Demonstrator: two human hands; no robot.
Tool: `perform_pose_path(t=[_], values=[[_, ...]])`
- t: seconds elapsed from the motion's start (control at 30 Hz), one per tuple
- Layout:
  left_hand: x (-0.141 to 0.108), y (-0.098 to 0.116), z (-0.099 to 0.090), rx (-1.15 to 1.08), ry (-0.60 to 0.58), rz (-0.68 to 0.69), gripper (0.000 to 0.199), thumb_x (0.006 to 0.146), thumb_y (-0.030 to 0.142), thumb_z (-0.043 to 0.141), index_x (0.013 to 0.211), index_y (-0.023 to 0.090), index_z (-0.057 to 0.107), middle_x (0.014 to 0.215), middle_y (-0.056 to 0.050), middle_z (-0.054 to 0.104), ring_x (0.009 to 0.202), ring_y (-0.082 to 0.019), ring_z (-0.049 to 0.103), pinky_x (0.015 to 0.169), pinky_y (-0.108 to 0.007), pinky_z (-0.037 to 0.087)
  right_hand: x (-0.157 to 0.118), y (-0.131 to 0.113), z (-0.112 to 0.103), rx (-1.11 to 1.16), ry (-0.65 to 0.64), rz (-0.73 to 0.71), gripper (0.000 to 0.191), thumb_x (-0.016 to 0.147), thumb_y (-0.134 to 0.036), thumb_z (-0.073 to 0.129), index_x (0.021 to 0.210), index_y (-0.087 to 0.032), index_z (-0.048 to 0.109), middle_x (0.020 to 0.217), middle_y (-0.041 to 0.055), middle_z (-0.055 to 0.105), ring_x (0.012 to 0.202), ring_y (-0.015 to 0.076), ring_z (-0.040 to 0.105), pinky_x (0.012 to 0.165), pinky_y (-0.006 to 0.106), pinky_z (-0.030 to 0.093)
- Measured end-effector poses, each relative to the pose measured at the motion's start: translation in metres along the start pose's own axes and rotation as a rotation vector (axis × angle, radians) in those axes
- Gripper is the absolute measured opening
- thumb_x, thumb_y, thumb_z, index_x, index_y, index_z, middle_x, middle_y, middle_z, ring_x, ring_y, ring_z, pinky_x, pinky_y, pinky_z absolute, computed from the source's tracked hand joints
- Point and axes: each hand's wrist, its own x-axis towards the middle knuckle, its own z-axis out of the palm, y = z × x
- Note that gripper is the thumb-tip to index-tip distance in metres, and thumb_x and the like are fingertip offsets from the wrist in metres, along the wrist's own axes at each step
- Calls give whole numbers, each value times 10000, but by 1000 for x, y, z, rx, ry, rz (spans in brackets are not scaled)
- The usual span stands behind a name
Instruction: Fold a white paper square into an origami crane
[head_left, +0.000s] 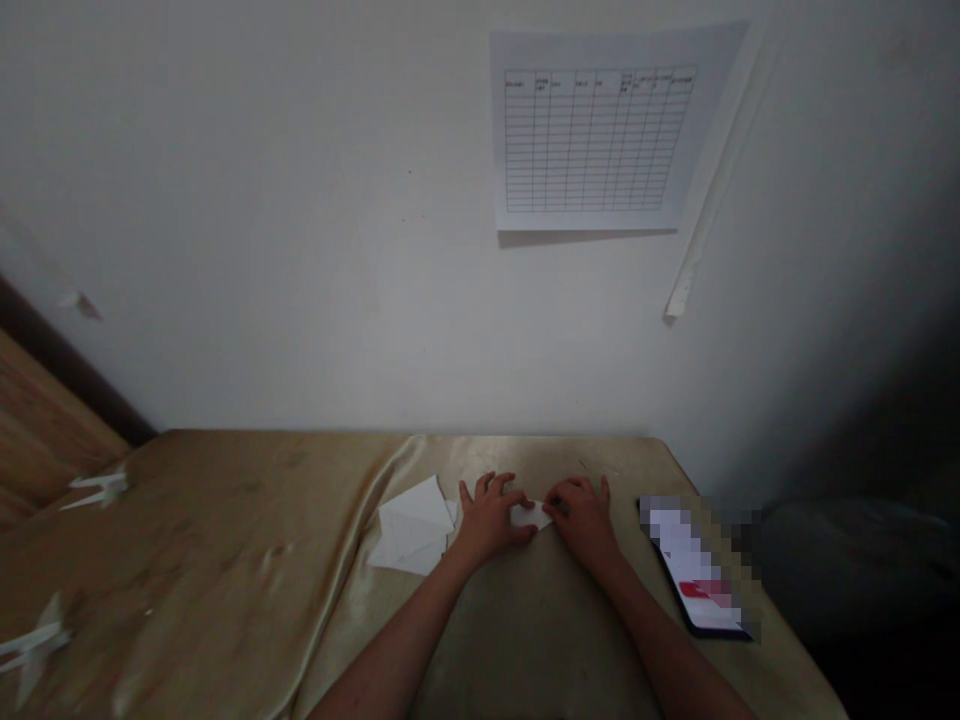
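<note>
A small piece of white paper point(528, 516) lies on the gold cloth between my two hands. My left hand point(491, 520) holds its left part, thumb and index finger bent onto it and the other fingers spread. At the paper's right tip, my right hand point(587, 520) pinches it with thumb and index finger. Part of the paper is hidden under the fingers. Just left of my left hand rest several overlapping white paper sheets point(414, 528).
The table point(225, 560) has a gold cloth with a raised fold. A phone point(694, 575) lies at the right. Folded white paper shapes point(105, 487) sit at the far left. On the wall behind hangs a printed chart point(592, 140).
</note>
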Motion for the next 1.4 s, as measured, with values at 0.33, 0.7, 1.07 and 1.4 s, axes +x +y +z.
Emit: perform_pose_path(t=[0.33,0.7,1.07,1.4], values=[[0,0,-1,-18,-6,-8,429,681,506,784,1092,430,690,1522,29,418,1451,-371,242,1111,-760,-1,0,3,1,-11,-21,-34,115,847,-250,564,845,-276,676,947,8,710,1117,245,545,1129,678,-28],[0,0,-1,-51,-3,-10,423,679,567,777,1071,428,699,1512,15,432,1454,-371,238,1101,-769,-14,0,-2,-2,-13,-18,-40,108,852,-232,560,831,-260,661,928,4,715,1123,242,548,1131,674,-32],[0,3,1,-29,-3,-34,450,670,561,785,1084,413,692,1523,9,408,1459,-381,225,1106,-767,-16,0,-1,0,-18,-15,-15,114,833,-215,570,817,-274,666,925,-12,710,1108,234,555,1130,673,-34],[0,6,-2,-31,-26,-48,445,668,532,798,1083,413,691,1531,13,396,1465,-374,218,1106,-767,-18,0,-3,-1,3,-15,-8,122,836,-209,565,818,-270,669,923,-10,716,1113,236,554,1133,667,-30]])
